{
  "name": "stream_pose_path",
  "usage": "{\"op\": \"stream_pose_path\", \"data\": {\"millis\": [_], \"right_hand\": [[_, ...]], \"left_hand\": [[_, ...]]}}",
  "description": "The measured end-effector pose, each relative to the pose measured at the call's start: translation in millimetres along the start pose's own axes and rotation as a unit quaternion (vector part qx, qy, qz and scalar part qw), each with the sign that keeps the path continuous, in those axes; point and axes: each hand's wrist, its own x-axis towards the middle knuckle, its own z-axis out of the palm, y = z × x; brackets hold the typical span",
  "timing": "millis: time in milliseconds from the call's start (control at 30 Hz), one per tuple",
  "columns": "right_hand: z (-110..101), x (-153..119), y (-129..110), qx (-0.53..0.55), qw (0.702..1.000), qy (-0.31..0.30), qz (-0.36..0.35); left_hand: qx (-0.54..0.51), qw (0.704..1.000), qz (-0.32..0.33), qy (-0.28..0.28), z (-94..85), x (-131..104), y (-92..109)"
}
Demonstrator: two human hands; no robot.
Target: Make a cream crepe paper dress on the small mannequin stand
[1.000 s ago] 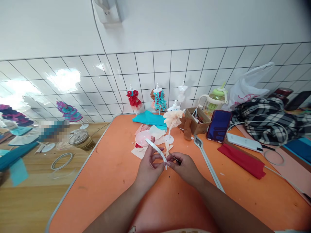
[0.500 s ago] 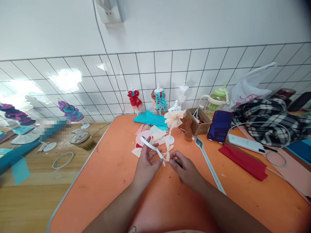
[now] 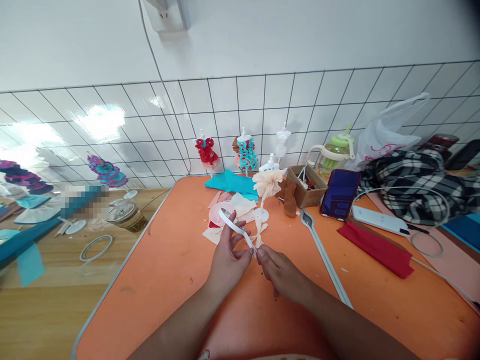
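Observation:
My left hand point(image 3: 229, 257) pinches a narrow, curved white strip point(image 3: 237, 228), which looks like tape. The strip arcs up over the fingers, and its lower end runs down to the thumb. At that end the fingertips of my right hand point(image 3: 279, 270) are closed, meeting the left thumb. Just behind the hands stands a small dress form with a peach ruffled fabric point(image 3: 268, 183) at its top and a white round base point(image 3: 262, 215). A peach fabric bow point(image 3: 259, 234) lies in front of it. Pale fabric scraps point(image 3: 240, 204) are heaped to its left.
Turquoise cloth point(image 3: 230, 183) lies behind the scraps, near mini dress forms in red point(image 3: 207, 152) and turquoise point(image 3: 247, 152). Rightward are a cardboard box point(image 3: 310, 196), phone point(image 3: 340, 194), grey strap-like item point(image 3: 325, 260) and red cloth point(image 3: 377, 249). A jar point(image 3: 127, 216) stands on the left table.
My right hand has moved left and its fingertips have closed at the lower end of the white strip. My left hand stays nearly in place, still holding the strip.

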Motion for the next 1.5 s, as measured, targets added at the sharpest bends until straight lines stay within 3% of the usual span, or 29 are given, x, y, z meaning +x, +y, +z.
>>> {"op": "stream_pose_path", "data": {"millis": [333,567,967,1300,1400,1500], "right_hand": [[13.7,1.1,-0.8,-0.034,0.991,0.094,-0.084],[21.2,4.2,5.3,-0.04,0.986,0.125,-0.105],[19.7,5.4,7.4,-0.003,0.99,0.113,-0.088],[18.0,4.7,3.9,-0.033,0.989,0.107,-0.098],[5.6,3.8,-1.7,-0.043,0.992,0.068,-0.1],[-22.9,1.6,-3.8,-0.054,0.996,-0.002,-0.075]], "left_hand": [[-0.032,0.999,-0.001,-0.013,6.8,-6.8,1.7],[-0.05,0.999,0.007,-0.008,8.5,-8.4,1.1],[-0.049,0.999,0.014,-0.01,4.7,-7.1,3.8],[-0.052,0.998,0.01,-0.016,4.4,-6.8,3.7],[-0.059,0.998,0.001,-0.021,1.1,-4.7,4.1],[-0.077,0.997,-0.002,-0.032,-2.5,-3.3,4.9]]}}
